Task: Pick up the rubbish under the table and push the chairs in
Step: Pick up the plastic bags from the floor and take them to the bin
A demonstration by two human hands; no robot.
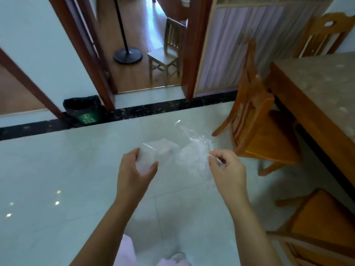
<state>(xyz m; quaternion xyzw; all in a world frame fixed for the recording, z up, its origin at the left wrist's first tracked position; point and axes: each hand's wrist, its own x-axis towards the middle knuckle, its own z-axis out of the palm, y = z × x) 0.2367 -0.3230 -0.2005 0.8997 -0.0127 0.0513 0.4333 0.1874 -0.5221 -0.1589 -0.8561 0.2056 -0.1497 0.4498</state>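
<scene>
Two bits of clear rubbish are up off the floor (76, 179), one per hand. The L hand (134, 169) is curled round a see-through plastic tub (153, 150), thumb on the near side. The R hand (226, 169) pinches a crumpled plastic bag (194, 152) by a twisted bit, and the rest billows out twd the tub. Both are clear, so I can't tell whether tub & bag touch. They're held out in front over the pale tiles, well apart from the counter (317, 89) on the R.

Step in hand, as I read it: get the lot into the bin. The green waste bin (84, 109) w/ black liner sits against the wall by the door frame, ahead & to the L.

To do it well:
- Keep the pinch firm. The bag is light & floppy, prob. the first thing to slip or drift.
- Stuffing the bag into the tub could make one load & free a hand.
- Drop from right over the liner's mouth, low, not tossed. Thin film may float off.
- The tub may crush if squeezed hard, so a light wrap is enough.

Chairs come after, I'd judge. One wooden chair (265, 135) stands angled out from the counter, and a second chair (322, 227) at lower R also has its seat out. Push each straight in w/ both hands on the back, so the legs don't scrape sideways on the tiles.
</scene>
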